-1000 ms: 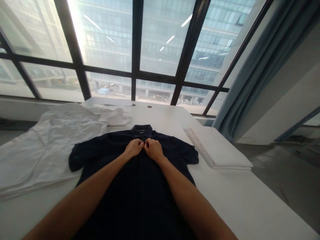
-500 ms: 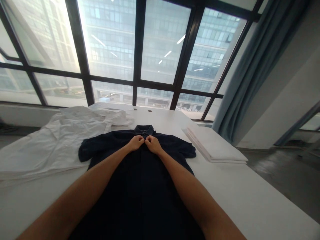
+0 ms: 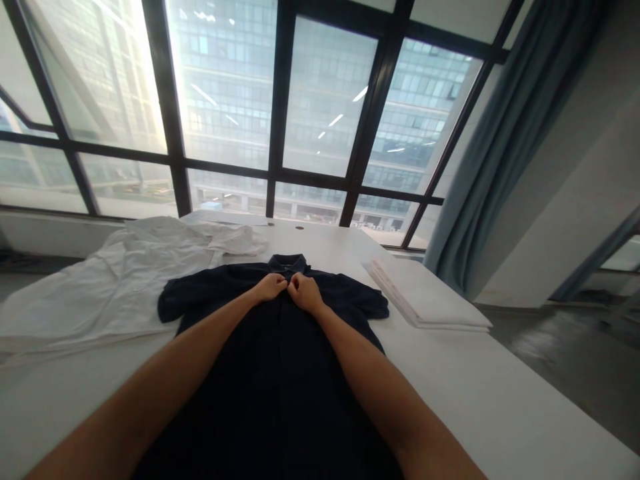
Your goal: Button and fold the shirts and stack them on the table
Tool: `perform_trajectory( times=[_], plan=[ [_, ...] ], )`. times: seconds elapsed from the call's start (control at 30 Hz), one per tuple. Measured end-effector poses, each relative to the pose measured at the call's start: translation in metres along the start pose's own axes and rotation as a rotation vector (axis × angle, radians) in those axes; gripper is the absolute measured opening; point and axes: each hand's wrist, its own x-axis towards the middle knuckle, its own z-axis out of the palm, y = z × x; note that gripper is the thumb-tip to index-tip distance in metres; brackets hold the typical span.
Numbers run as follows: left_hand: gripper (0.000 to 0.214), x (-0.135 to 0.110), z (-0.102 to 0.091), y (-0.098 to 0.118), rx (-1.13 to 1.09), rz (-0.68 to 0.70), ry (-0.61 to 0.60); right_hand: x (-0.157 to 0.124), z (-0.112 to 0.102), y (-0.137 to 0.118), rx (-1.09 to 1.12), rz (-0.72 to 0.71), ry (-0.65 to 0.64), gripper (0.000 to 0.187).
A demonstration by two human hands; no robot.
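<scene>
A dark navy short-sleeved shirt (image 3: 280, 347) lies front up on the white table, its collar (image 3: 287, 263) pointing toward the windows. Just below the collar, my left hand (image 3: 271, 287) pinches the left side of the front opening. Close beside it, my right hand (image 3: 304, 291) is closed on the other side of the opening, fingertips nearly meeting those of the left. Any button between the fingers is too small to make out. Both forearms reach across the body of the shirt.
A rumpled white shirt (image 3: 115, 280) lies on the left of the table (image 3: 505, 393). On the right rests a folded stack of white cloth (image 3: 430, 293). Tall windows with dark frames stand behind, and a blue-grey curtain (image 3: 505, 153) hangs at the right.
The whole view has shifted slightly as the head tilted. Both hands stay at the shirt's front below the collar, with only small finger movements.
</scene>
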Motion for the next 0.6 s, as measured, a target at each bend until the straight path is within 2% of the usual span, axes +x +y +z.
perform_trajectory(
  times=[0.23, 0.37, 0.47, 0.6],
  plan=[
    [0.023, -0.001, -0.002, 0.002, -0.023, 0.009, -0.018, 0.010, 0.008, 0.014, 0.361, 0.143, -0.056, 0.010],
    [0.020, -0.003, -0.001, 0.000, 0.114, 0.060, 0.057, 0.017, 0.004, 0.021, 0.449, 0.198, -0.202, 0.017],
    [0.020, -0.011, 0.003, 0.007, 0.364, 0.025, 0.147, 0.016, 0.002, 0.018, 0.280, 0.196, -0.217, 0.017],
    [0.031, -0.023, 0.001, 0.019, 0.666, 0.056, 0.259, 0.010, -0.006, 0.010, -0.077, 0.172, -0.113, 0.021]
  ],
)
